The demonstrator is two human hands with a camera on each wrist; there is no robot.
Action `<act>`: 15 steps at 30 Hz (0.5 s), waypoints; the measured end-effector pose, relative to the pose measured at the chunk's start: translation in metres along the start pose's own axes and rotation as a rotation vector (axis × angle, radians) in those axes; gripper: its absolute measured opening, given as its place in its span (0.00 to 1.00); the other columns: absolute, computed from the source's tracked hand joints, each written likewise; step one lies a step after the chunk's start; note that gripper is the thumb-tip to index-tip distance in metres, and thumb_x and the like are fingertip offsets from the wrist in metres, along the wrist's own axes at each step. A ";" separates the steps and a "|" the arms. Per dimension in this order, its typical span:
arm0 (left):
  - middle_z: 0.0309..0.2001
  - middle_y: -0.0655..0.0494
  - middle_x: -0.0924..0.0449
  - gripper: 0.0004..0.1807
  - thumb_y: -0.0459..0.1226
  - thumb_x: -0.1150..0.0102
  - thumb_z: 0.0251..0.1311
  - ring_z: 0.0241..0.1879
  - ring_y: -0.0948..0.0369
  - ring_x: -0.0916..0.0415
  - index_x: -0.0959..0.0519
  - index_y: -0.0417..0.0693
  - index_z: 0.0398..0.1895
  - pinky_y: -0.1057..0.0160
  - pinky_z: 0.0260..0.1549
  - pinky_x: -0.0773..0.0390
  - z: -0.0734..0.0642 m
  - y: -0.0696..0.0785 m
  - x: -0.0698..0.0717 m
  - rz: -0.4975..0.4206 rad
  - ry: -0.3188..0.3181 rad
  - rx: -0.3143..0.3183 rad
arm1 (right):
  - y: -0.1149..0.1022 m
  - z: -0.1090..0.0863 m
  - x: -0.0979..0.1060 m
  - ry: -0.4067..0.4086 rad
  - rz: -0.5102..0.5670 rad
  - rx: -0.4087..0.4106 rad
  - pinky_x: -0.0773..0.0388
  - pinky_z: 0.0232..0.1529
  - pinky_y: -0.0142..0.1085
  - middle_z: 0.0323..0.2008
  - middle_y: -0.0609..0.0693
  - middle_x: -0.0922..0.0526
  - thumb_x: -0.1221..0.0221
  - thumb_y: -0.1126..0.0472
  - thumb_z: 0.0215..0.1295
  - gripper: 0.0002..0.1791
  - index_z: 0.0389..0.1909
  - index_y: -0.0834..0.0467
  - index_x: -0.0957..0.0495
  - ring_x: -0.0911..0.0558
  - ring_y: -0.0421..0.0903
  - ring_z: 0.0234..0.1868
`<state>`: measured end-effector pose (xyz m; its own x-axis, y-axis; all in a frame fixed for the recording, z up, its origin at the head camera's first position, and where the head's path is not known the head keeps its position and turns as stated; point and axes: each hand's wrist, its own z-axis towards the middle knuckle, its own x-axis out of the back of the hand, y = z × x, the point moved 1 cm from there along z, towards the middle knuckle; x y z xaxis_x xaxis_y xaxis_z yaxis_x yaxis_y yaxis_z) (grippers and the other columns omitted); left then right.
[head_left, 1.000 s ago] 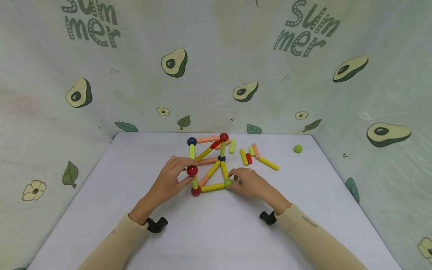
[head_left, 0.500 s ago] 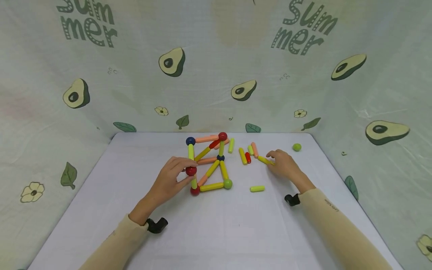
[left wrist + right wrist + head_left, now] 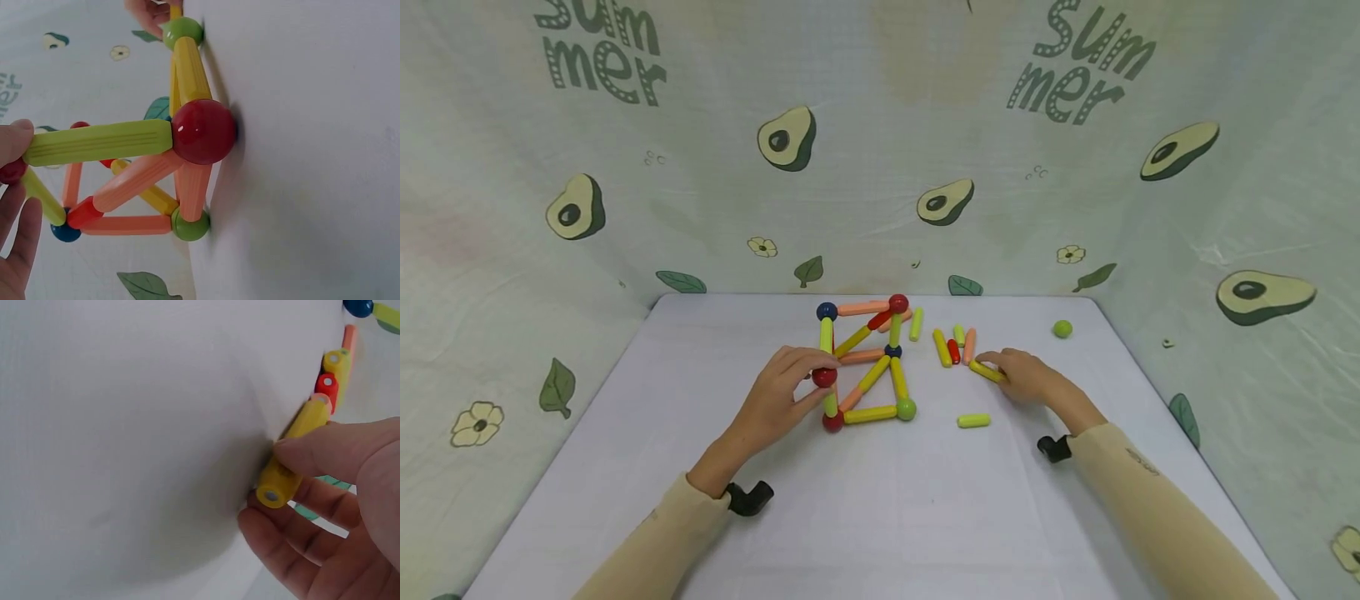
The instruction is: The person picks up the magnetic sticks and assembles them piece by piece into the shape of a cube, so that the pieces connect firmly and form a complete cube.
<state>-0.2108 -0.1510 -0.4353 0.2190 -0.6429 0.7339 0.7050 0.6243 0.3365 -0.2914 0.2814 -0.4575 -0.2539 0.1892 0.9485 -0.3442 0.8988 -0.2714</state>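
My left hand [image 3: 782, 387] holds a red ball [image 3: 824, 377] at the top front corner of a frame built of magnetic sticks and balls. Below that ball a lime stick [image 3: 100, 142] runs down to another red ball [image 3: 204, 131] on the table. A green ball [image 3: 906, 409] forms the frame's near right corner, joined by yellow sticks. To the right, my right hand [image 3: 1030, 379] pinches a loose yellow stick [image 3: 290, 462] between thumb and fingers, low over the table. Its far end overlaps an orange stick [image 3: 970, 346] in the right wrist view.
A lime stick [image 3: 973, 421] lies alone in front of the right hand. Behind are a yellow stick [image 3: 942, 348], a short red stick [image 3: 953, 352] and lime sticks. One loose green ball [image 3: 1062, 329] sits at the back right. Printed cloth [image 3: 865, 150] hangs behind the white table [image 3: 880, 517].
My right hand has left the frame's green ball, moved right and taken hold of the yellow stick. A lime stick now lies in front. The orange stick has turned. The left hand stays put.
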 end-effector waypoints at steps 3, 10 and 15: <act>0.60 0.58 0.18 0.29 0.30 0.20 0.56 0.58 0.58 0.27 0.19 0.53 0.60 0.58 0.50 0.17 0.001 0.000 0.000 0.010 0.009 0.000 | -0.007 -0.003 0.003 -0.089 -0.017 -0.002 0.19 0.52 0.52 0.47 0.55 0.20 0.44 0.73 0.71 0.34 0.77 0.50 0.28 0.23 0.52 0.43; 0.60 0.59 0.18 0.28 0.33 0.20 0.58 0.58 0.58 0.26 0.19 0.53 0.61 0.58 0.50 0.17 0.002 0.001 0.001 0.003 0.010 0.012 | -0.017 -0.009 0.005 -0.051 -0.016 0.091 0.18 0.56 0.53 0.49 0.54 0.18 0.41 0.72 0.72 0.28 0.71 0.54 0.23 0.22 0.51 0.46; 0.59 0.59 0.18 0.25 0.37 0.21 0.60 0.57 0.58 0.26 0.18 0.53 0.60 0.58 0.49 0.16 0.002 0.002 0.002 -0.019 0.018 0.023 | -0.042 -0.010 0.019 0.124 0.041 0.224 0.16 0.51 0.47 0.44 0.52 0.17 0.35 0.73 0.69 0.18 0.58 0.60 0.19 0.20 0.48 0.44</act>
<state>-0.2104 -0.1498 -0.4318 0.2182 -0.6626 0.7165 0.6935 0.6218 0.3638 -0.2723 0.2509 -0.4265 -0.1643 0.2834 0.9448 -0.5306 0.7821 -0.3268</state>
